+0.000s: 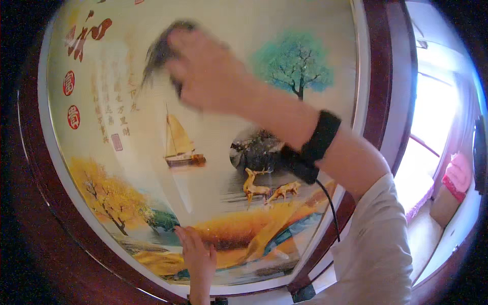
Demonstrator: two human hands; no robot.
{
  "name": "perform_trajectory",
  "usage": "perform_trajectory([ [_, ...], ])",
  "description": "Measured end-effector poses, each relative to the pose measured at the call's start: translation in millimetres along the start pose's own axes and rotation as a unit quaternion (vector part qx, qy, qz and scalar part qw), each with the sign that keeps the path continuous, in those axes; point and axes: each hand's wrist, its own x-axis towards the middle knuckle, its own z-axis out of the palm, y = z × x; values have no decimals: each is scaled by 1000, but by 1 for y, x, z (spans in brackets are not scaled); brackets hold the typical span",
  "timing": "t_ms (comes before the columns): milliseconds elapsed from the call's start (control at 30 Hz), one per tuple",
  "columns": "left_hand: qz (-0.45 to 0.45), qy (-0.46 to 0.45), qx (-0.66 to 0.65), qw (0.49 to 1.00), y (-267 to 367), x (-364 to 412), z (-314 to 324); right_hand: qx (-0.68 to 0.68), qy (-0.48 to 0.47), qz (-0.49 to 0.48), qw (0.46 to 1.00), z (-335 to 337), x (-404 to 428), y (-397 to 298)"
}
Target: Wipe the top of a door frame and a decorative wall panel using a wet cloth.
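Observation:
A large glossy landscape picture (213,141) fills most of the view, with a sailboat, deer, trees and printed writing on it. High on it, my right hand (202,68) grips a dark cloth (158,51); motion blurs both, and the cloth hangs past the fingers on the left. That forearm crosses the picture and hides part of it. Lower down, my left hand (198,248) holds nothing. Its fingers are stretched out and appear to rest against the picture's surface.
A pale inner border and a dark reddish frame (381,68) surround the picture. My right wrist wears a black strap (326,131) with a dangling black cable (331,206). To the right, a bright window (434,110) and a pink item (456,177) are visible in a room.

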Motion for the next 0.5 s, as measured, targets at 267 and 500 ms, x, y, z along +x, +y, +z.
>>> perform_trajectory([
  [267,0,28,-2,1000,-6,-4,1,-157,34,241,957,-91,-24,168],
  [500,4,41,-24,999,7,-1,5,-168,35,214,962,-116,-129,154],
])
